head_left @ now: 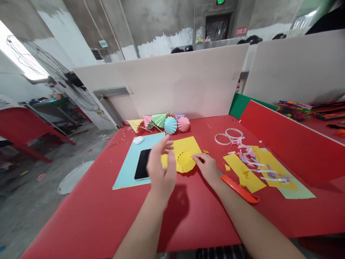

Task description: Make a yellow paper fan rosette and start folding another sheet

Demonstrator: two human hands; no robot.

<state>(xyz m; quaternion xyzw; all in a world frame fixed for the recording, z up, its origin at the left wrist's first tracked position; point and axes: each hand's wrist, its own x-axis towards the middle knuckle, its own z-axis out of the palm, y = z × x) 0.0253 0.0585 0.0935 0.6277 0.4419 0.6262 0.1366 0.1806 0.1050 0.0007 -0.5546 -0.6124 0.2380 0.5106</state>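
One pleated paper disc (185,166); yellow

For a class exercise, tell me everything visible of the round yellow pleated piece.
The yellow pleated piece looks like paper: roughly round, folds fanning from a ring of dark marks to a wavy edge. In view it overlaps a yellow sheet; the right hand's grip pinches its right edge, the left hand open nearby.

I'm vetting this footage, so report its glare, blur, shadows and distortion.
Head view: glare whites out the opening at upper left; motion blur softens the left hand, while the right hand and yellow pleated paper look sharper; a shadow falls on the red tabletop beside the left forearm; wide-angle distortion stretches the edges.
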